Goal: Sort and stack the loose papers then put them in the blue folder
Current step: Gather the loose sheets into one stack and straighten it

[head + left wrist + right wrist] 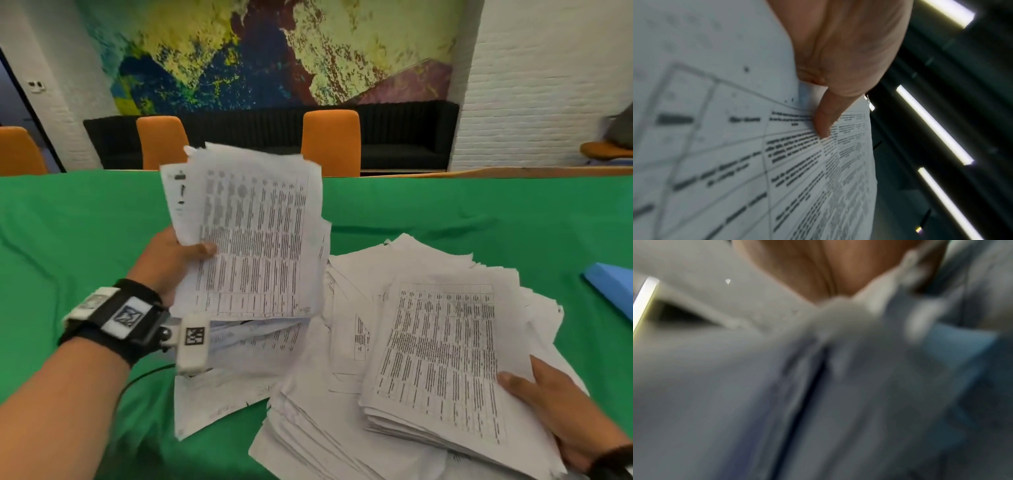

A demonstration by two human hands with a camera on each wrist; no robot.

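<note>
My left hand point(178, 257) grips a bundle of printed sheets point(253, 233) by its left edge and holds it upright above the table, thumb across the front page. In the left wrist view the thumb point(824, 123) presses on the same sheets point(735, 146). My right hand point(561, 407) grips the near right corner of a thick stack of printed papers point(442, 359), thumb on top, fingers hidden beneath. This stack lies on a wide loose pile of papers point(308, 404). The blue folder point(613, 284) lies at the right edge. The right wrist view is blurred, showing paper point(777, 386).
A green cloth point(85, 240) covers the table. A black cable point(144, 377) runs under my left forearm. Orange chairs point(330, 140) stand behind the far table edge, with a black sofa point(404, 137) along the painted wall.
</note>
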